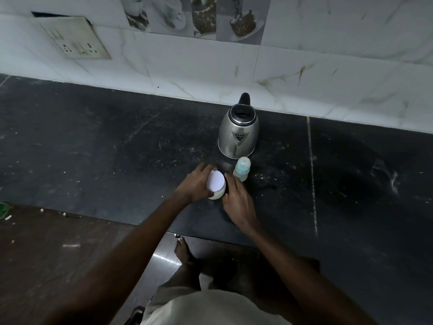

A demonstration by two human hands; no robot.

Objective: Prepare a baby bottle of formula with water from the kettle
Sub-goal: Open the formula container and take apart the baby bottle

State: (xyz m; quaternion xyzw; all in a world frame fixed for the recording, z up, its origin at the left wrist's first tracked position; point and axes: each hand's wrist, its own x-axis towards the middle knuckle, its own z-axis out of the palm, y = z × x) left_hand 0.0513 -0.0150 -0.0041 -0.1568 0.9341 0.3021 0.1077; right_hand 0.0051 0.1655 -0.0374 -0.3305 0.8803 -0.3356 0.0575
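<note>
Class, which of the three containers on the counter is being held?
The white tub, gripped by the left hand; the kettle and baby bottle stand behind it, ungripped.

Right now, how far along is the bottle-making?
Barely started. Nothing looks done: the baby bottle stands capped in front of the kettle. In hand: the left hand grips the white tub, lid on, and the right hand rests against it. Left: opening both, adding powder, pouring water, mixing.
</note>
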